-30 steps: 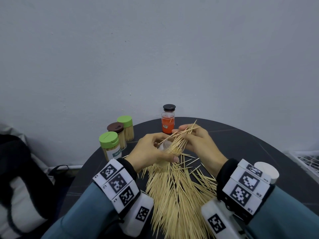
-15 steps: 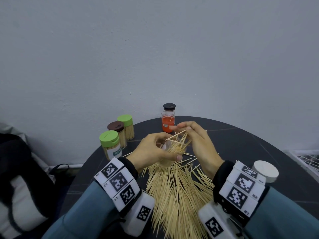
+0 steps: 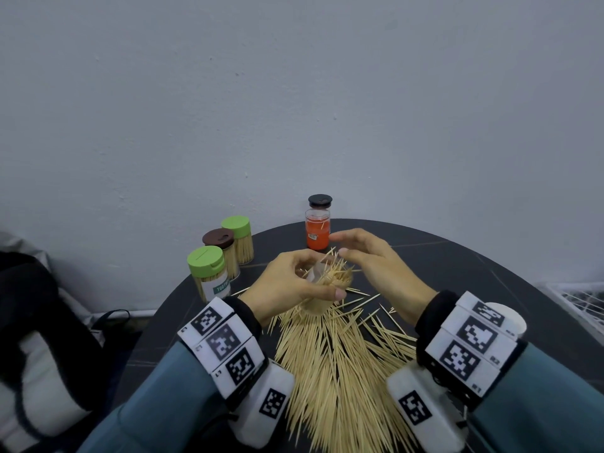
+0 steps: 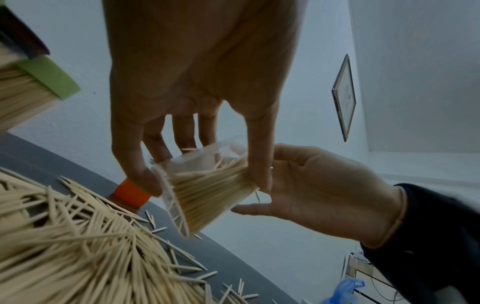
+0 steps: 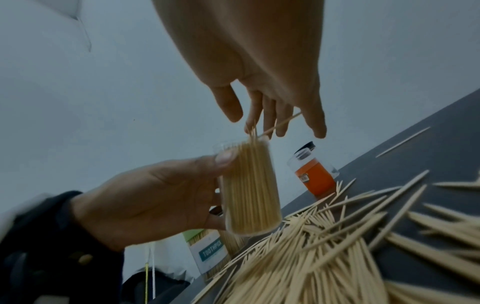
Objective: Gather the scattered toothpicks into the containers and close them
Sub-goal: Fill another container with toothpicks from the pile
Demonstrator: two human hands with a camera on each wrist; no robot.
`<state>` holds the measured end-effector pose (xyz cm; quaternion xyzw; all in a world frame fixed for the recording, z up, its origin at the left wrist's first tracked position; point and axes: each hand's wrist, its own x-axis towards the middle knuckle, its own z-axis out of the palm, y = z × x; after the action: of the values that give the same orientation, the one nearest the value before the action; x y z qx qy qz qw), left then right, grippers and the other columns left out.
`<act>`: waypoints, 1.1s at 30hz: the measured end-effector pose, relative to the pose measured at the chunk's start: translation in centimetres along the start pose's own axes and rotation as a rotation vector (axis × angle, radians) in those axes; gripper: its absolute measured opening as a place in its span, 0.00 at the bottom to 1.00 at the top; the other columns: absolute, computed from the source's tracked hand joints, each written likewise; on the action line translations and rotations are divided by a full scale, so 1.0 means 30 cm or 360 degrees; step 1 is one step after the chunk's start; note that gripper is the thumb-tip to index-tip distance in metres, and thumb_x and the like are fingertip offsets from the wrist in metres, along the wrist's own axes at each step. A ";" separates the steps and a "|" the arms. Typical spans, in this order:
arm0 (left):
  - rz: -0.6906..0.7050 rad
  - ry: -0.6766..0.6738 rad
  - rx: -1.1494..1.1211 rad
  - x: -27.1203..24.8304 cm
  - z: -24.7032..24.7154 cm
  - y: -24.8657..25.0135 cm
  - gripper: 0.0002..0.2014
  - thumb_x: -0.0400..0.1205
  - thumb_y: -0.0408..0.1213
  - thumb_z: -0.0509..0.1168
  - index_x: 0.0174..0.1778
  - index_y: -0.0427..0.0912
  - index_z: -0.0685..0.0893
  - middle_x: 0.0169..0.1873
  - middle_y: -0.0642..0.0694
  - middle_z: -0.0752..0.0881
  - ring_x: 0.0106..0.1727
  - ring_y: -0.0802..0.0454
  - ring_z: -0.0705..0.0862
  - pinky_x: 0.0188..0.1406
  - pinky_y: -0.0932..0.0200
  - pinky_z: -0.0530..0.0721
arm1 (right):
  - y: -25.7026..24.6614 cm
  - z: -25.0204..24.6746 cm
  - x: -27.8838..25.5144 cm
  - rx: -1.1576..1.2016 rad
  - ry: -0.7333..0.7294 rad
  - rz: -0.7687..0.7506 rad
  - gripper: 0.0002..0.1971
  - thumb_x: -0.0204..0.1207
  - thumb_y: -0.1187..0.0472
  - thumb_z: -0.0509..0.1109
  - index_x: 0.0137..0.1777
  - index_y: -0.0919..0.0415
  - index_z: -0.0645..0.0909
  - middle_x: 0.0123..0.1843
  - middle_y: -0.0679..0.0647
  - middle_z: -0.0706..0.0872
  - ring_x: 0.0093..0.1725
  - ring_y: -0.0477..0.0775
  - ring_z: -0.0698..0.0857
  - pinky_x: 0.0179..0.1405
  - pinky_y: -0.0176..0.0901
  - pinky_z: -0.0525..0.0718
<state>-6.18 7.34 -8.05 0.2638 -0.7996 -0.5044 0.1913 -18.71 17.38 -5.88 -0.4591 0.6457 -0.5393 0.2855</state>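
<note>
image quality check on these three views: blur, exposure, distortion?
Head view: sharp and evenly lit; wide-angle bends the table rim. Left wrist view: dim and bluish, the left hand in shade, the clear jar fairly crisp. Right wrist view: dim, motion blur on the loose toothpicks and the left sleeve; horizon strongly tilted.

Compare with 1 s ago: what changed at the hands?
The right hand let go of the bundle of toothpicks it was pinching; they now stand in the clear container and its fingers are spread open just above the tips. The left hand grips the container as before, above the toothpick pile. The three lidded containers and the orange jar have not moved.
</note>
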 end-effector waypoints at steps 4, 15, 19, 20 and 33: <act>-0.0040 0.0041 -0.0037 0.004 -0.002 0.000 0.29 0.62 0.41 0.83 0.59 0.52 0.84 0.53 0.53 0.87 0.58 0.53 0.83 0.63 0.51 0.81 | 0.011 -0.012 0.009 0.0030 0.0081 -0.0065 0.19 0.77 0.78 0.58 0.62 0.59 0.77 0.64 0.49 0.81 0.64 0.42 0.78 0.53 0.25 0.77; 0.0033 -0.0025 -0.0006 -0.006 0.009 0.010 0.25 0.64 0.39 0.82 0.57 0.49 0.84 0.52 0.51 0.87 0.57 0.53 0.83 0.59 0.58 0.79 | 0.029 -0.003 0.002 -0.0051 -0.0112 -0.0539 0.27 0.68 0.85 0.66 0.61 0.58 0.76 0.64 0.44 0.82 0.67 0.36 0.78 0.68 0.30 0.74; 0.0024 0.0011 -0.0067 -0.009 0.007 0.019 0.27 0.64 0.38 0.82 0.58 0.49 0.82 0.53 0.51 0.87 0.56 0.56 0.84 0.55 0.62 0.79 | -0.014 -0.032 -0.003 0.0199 -0.0143 -0.0633 0.25 0.71 0.87 0.59 0.63 0.64 0.73 0.66 0.53 0.82 0.68 0.41 0.78 0.66 0.29 0.74; 0.0020 0.0016 -0.0072 -0.009 0.007 0.021 0.27 0.64 0.38 0.82 0.58 0.49 0.82 0.53 0.51 0.87 0.56 0.56 0.84 0.56 0.62 0.79 | -0.021 -0.038 -0.001 0.0261 -0.0146 -0.0607 0.26 0.72 0.88 0.56 0.64 0.64 0.73 0.66 0.53 0.82 0.68 0.40 0.79 0.64 0.27 0.75; 0.0015 0.0064 -0.0033 -0.013 0.006 0.022 0.27 0.63 0.41 0.82 0.57 0.51 0.81 0.50 0.50 0.85 0.46 0.58 0.82 0.40 0.67 0.76 | 0.009 -0.050 0.017 -0.0535 0.0014 -0.0353 0.04 0.73 0.60 0.74 0.45 0.50 0.86 0.41 0.48 0.88 0.42 0.46 0.88 0.37 0.29 0.85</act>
<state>-6.12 7.94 -7.52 0.2680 -0.7916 -0.5064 0.2125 -20.29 17.58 -5.71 -0.5663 0.6733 -0.4540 0.1408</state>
